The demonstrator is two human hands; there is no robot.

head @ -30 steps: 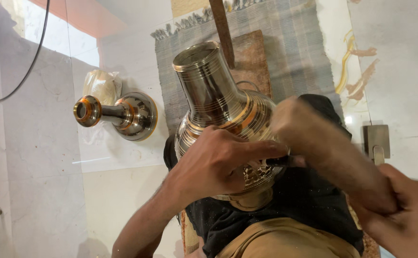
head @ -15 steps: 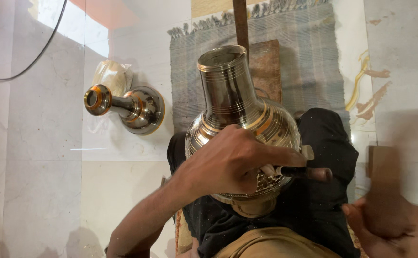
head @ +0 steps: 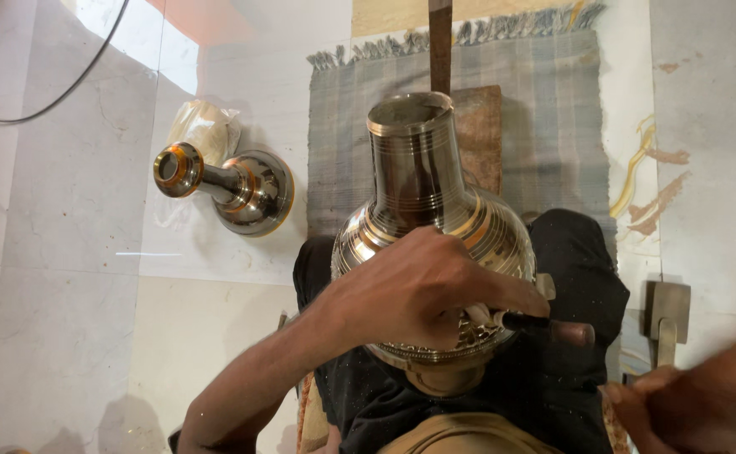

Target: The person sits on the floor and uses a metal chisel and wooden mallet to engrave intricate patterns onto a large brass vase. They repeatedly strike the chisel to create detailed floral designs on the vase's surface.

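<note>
A large brass vessel (head: 418, 185) with a long neck and banded belly lies on a black cloth (head: 578, 261) over my lap, neck pointing away. My left hand (head: 418, 294) rests on the belly and pinches a short dark metal punch (head: 553, 326) against the patterned lower band. My right hand (head: 696, 395) is blurred at the bottom right corner, apart from the vessel; what it holds is not visible.
A smaller brass vessel (head: 246, 189) lies on the pale stone floor to the left, beside a crumpled plastic bag (head: 204, 130). A grey fringed mat (head: 544, 109) with a wooden block (head: 481, 126) lies ahead. A small metal tool (head: 666, 315) lies at the right.
My right hand has pulled back from the vessel to the lower right edge. My left hand stays on the belly with the punch.
</note>
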